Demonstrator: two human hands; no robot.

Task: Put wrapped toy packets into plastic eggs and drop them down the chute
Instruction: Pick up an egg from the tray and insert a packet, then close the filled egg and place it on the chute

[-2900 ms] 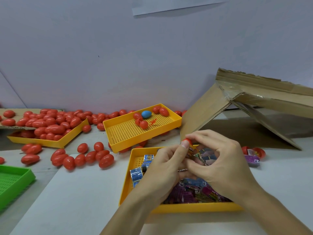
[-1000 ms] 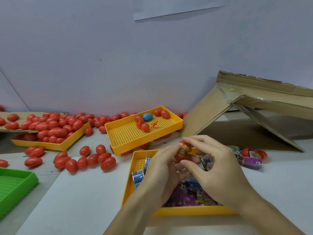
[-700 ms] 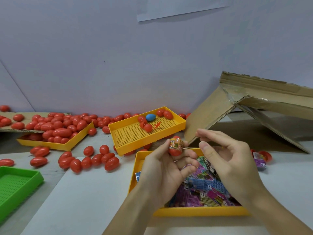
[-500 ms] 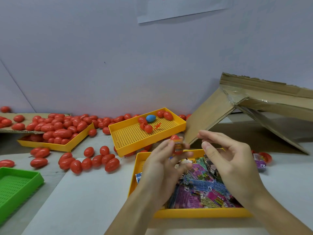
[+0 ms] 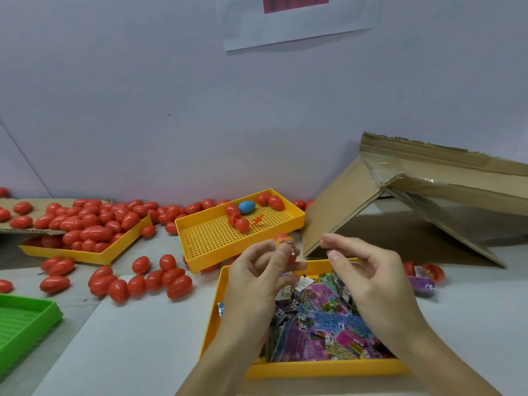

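Fingertips of your left hand [image 5: 257, 270] pinch a red egg [image 5: 284, 241] stuffed with a packet, held above the far rim of the near tray [image 5: 323, 368] of packets [image 5: 323, 321]. Your right hand [image 5: 371, 278] hovers just right of it, fingers loosely curled, holding nothing. Cardboard chute [image 5: 411, 201] stands far right. Loose eggs [image 5: 143, 281] litter the left side near a second, perforated tray [image 5: 217, 241].

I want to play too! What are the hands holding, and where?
The left hand pinches a red egg by its sides between thumb and fingertips. The right hand holds nothing.
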